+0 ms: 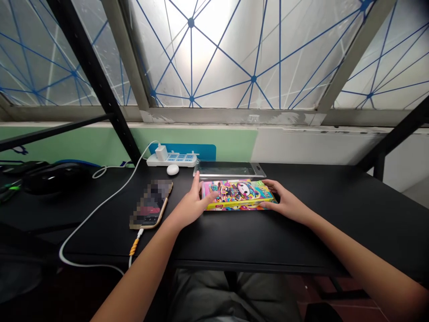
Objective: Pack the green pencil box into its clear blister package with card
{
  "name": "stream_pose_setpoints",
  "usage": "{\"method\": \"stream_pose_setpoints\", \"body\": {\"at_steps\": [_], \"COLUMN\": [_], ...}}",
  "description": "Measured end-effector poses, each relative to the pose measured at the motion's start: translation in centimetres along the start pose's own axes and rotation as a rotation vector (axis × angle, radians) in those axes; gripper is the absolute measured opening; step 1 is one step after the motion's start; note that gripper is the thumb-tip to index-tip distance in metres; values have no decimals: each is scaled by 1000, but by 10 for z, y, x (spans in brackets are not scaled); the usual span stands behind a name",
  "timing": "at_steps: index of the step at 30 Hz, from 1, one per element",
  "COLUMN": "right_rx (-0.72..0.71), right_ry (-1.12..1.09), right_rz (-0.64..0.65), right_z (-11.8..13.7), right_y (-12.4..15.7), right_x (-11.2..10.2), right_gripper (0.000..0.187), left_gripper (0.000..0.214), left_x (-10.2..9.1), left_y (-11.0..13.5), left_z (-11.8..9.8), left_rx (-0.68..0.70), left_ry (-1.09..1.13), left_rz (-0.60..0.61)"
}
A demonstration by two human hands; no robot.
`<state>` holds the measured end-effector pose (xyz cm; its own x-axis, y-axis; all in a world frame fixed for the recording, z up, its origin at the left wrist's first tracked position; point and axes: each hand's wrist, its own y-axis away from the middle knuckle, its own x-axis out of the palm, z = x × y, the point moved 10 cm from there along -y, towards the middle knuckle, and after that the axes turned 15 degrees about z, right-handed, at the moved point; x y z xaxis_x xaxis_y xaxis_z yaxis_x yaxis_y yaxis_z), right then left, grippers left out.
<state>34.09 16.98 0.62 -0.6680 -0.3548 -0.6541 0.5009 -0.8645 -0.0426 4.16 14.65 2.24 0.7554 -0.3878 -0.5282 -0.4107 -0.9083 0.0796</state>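
Note:
A long, colourful cardboard box [237, 193] with cartoon characters printed on it lies flat on the black desk, in front of me. My left hand [194, 201] grips its left end, the thumb across the top and the index finger pointing up past the far corner. At the other end my right hand [283, 201] holds the box, with fingers over the far corner and the thumb along the near side. Just behind the box sits a clear plastic tray [228, 169], partly hidden by it.
Left of my left hand rests a phone [152, 205] in a tan-edged case, with a charging cable [134, 246] plugged in. A white power strip [172, 159] and a small white rounded case [173, 170] stand near the wall. Black posts [110, 98] rise at both sides.

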Motion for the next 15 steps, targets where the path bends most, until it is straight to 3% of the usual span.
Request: {"method": "stream_pose_setpoints", "body": {"at_steps": [4, 9, 12, 15], "right_rx": [5, -8, -98, -133], "right_ry": [54, 41, -40, -59], "right_rz": [-34, -142, -220, -253], "right_z": [2, 16, 28, 29], "right_y": [1, 2, -8, -35], "right_x": [0, -15, -35, -53], "right_gripper": [74, 72, 70, 68], "left_gripper": [113, 94, 71, 60], "left_x": [8, 6, -10, -31], "left_y": [1, 3, -1, -21], "left_z": [-9, -29, -48, -63], "left_rx": [58, 160, 225, 259], "left_ry": [-146, -256, -268, -259], "left_rz": [-32, -109, -218, -312]}}
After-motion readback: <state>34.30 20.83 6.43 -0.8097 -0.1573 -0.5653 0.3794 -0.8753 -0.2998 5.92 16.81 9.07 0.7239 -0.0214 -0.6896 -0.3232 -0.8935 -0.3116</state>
